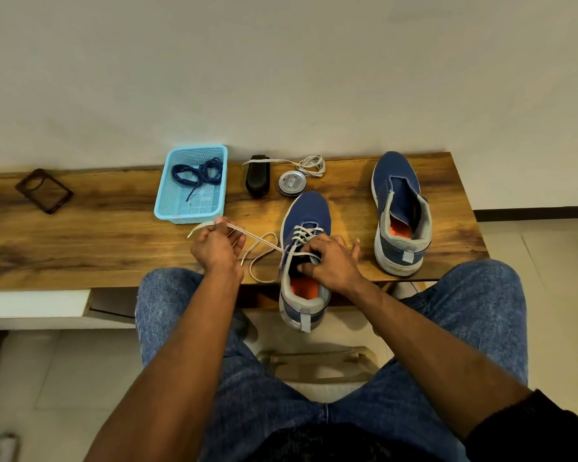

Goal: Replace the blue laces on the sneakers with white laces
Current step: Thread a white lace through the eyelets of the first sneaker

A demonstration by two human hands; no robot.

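Observation:
A blue sneaker (306,211) stands at the table's front edge, its heel over the edge, with a white lace (264,242) threaded through its eyelets. My left hand (216,245) pinches one end of that lace and holds it out taut to the left of the shoe. My right hand (331,261) grips the sneaker at its tongue and upper eyelets. A second blue sneaker (399,208) without laces stands to the right. The blue laces (199,173) lie in a light blue basket (167,205). Another white lace (309,165) lies at the back.
A black brush (257,178) and a round tin (292,183) sit behind the laced sneaker. A dark phone case (44,191) lies at the far left of the wooden table (97,235). My knees in jeans are under the table's front edge.

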